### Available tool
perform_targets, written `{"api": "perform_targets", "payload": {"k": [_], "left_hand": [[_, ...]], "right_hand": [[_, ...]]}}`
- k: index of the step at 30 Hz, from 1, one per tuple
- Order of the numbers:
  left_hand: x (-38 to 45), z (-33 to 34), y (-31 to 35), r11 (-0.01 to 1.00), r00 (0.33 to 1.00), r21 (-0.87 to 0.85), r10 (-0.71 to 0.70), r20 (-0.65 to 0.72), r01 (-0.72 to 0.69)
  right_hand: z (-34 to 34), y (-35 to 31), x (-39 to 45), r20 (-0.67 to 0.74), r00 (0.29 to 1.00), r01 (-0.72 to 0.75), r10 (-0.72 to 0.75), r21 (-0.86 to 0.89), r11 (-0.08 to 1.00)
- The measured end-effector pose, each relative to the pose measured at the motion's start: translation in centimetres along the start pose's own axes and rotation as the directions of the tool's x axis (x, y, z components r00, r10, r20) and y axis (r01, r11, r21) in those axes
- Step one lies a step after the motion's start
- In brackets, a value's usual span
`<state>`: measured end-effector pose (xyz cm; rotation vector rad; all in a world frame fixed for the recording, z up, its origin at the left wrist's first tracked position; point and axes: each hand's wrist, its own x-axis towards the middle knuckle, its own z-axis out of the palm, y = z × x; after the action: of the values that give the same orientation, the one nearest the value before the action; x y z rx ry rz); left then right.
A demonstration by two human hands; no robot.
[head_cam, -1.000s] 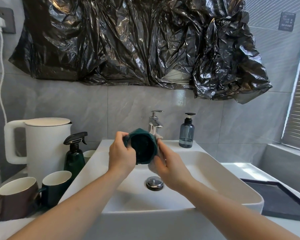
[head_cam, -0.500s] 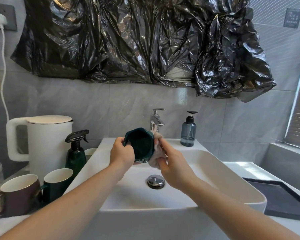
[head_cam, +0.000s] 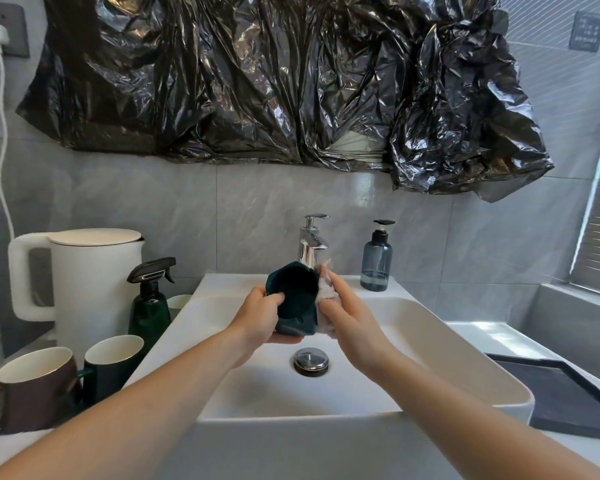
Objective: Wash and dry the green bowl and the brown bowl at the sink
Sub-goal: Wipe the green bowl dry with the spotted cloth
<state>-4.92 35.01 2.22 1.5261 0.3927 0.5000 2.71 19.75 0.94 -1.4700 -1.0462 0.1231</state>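
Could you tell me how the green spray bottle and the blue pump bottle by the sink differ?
The green spray bottle is dark and opaque with a trigger head, left of the basin. The blue pump bottle is translucent with a pump, on the basin's back ledge. Both stand upright.

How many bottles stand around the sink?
2. A dark green spray bottle stands left of the basin, beside the kettle; a blue-grey pump bottle stands on the back ledge, right of the tap. None seems hidden.
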Motion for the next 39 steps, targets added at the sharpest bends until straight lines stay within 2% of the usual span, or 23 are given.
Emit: {"api": "perform_targets", "payload": {"k": [2, 4, 7, 10, 12, 14, 18, 22, 24, 27, 31, 33, 36, 39], "left_hand": [[0.0, 0.1, -0.3, 0.993, 0.999, 0.109, 0.044, 0.003, -0.044], [0.2, 0.0, -0.8, 0.967, 0.993, 0.228, 0.112, 0.025, -0.114], [0.3, -0.4, -1.4, 0.861, 0.968, 0.444, 0.23, 0.097, -0.249], [0.2, -0.3, -1.5, 0.769, 0.93, 0.535, 0.35, 0.108, -0.351], [0.2, -0.3, -1.3, 0.73, 0.907, 0.554, 0.402, 0.125, -0.4], [0.3, -0.4, -1.1, 0.705, 0.892, 0.574, 0.438, 0.109, -0.416], [0.7, -0.7, -0.9, 0.678, 0.84, 0.636, 0.536, -0.085, -0.368], [1.2, -1.6, -0.7, 0.739, 0.821, 0.608, 0.519, -0.237, -0.291], [1.0, -1.5, -0.7, 0.73, 0.821, 0.612, 0.527, -0.221, -0.303], [0.8, -0.8, -0.9, 0.696, 0.82, 0.63, 0.55, -0.158, -0.346], [0.7, -0.5, -0.8, 0.649, 0.792, 0.654, 0.597, -0.123, -0.388], [0.6, -0.6, -0.6, 0.643, 0.769, 0.665, 0.619, -0.159, -0.381], [0.8, -1.0, -0.2, 0.719, 0.731, 0.6, 0.611, -0.305, -0.35], [1.1, -1.1, -0.1, 0.762, 0.723, 0.545, 0.59, -0.359, -0.35]], "right_hand": [[-0.3, 0.0, -0.1, 0.018, 1.0, -0.013, 0.012, 0.046, 0.999], [-0.4, -0.2, -0.1, -0.025, 1.0, -0.009, 0.01, 0.033, 0.999], [-0.6, -0.2, -0.1, -0.133, 0.991, 0.01, -0.031, -0.15, 0.989], [-0.6, -0.2, -0.2, -0.112, 0.992, 0.022, -0.057, -0.289, 0.957], [-0.4, -0.4, -0.5, -0.06, 0.995, 0.054, -0.083, -0.375, 0.926], [0.0, -0.5, -0.5, -0.061, 0.992, 0.079, -0.11, -0.382, 0.921], [0.4, -0.3, -0.1, -0.077, 0.99, 0.084, -0.114, -0.322, 0.943], [0.1, 0.1, -0.6, 0.031, 1.0, 0.01, 0.0, -0.325, 0.946], [0.2, 0.0, -0.6, 0.039, 0.999, 0.02, -0.007, -0.327, 0.945], [0.2, -0.2, -0.3, 0.016, 0.993, 0.119, -0.121, -0.331, 0.936], [0.0, -0.1, -0.1, 0.056, 0.97, 0.234, -0.235, -0.451, 0.861], [0.2, 0.0, -0.2, 0.046, 0.976, 0.213, -0.214, -0.432, 0.876], [0.3, 0.2, -0.3, 0.067, 0.994, 0.104, -0.084, -0.393, 0.914], [0.6, 0.3, -0.3, 0.088, 0.996, 0.029, 0.004, -0.371, 0.928]]}}
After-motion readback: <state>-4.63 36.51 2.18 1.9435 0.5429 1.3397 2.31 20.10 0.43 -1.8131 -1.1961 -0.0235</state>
